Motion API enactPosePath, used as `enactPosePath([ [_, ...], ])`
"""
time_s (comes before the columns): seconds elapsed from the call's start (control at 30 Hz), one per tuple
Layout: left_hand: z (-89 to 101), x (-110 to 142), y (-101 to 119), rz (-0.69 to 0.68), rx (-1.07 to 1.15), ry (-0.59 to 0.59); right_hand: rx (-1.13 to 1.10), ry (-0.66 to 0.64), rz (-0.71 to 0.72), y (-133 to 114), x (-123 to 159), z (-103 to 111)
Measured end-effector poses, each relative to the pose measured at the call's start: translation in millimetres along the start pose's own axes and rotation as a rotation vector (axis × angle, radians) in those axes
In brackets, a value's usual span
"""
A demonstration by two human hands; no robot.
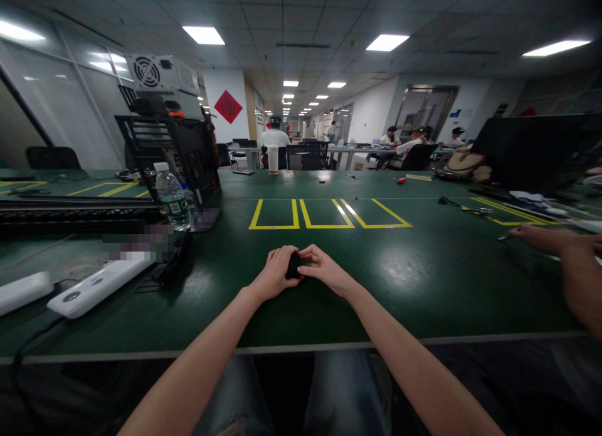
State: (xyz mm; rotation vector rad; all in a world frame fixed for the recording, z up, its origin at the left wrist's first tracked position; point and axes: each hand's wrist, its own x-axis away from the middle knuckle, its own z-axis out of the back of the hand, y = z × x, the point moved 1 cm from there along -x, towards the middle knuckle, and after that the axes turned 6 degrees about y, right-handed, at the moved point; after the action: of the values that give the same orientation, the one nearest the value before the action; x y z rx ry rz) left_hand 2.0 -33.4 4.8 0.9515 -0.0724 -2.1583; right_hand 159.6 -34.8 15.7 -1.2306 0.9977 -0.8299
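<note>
A small black object (pixel 293 266) is between my two hands, low over the green table (pixel 329 317); its exact kind does not show. My left hand (pixel 277 270) curls its fingers round the object's left side and top. From the right, the fingertips and thumb of my right hand (pixel 320 270) press against the same object. Part of it is hidden behind my fingers. Just beyond my hands, yellow tape marks (pixel 303 215) form several open-fronted boxes on the tabletop.
On the left are a white power strip (pixel 101 288), a water bottle (pixel 173 197) and an open computer case (pixel 192 154). A white cup (pixel 273 160) stands at the far edge. Another person's hand (pixel 540 238) rests at the right, near a dark monitor (pixel 531 150).
</note>
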Motion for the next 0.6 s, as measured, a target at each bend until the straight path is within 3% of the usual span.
enactPosePath([
  [0.23, 0.2, 0, 1, -0.002, -0.009, 0.002, 0.022, 0.062, -0.014, 9, -6, 0],
  [0.37, 0.3, 0, 1, -0.004, -0.009, 0.006, 0.015, 0.019, -0.071, 10, -7, 2],
  [0.5, 0.1, 0, 0, -0.004, -0.006, 0.001, -0.019, -0.049, -0.014, 4, -3, 2],
  [0.6, -0.4, 0, 1, -0.003, -0.010, 0.005, -0.012, -0.023, 0.008, 2, -1, 0],
])
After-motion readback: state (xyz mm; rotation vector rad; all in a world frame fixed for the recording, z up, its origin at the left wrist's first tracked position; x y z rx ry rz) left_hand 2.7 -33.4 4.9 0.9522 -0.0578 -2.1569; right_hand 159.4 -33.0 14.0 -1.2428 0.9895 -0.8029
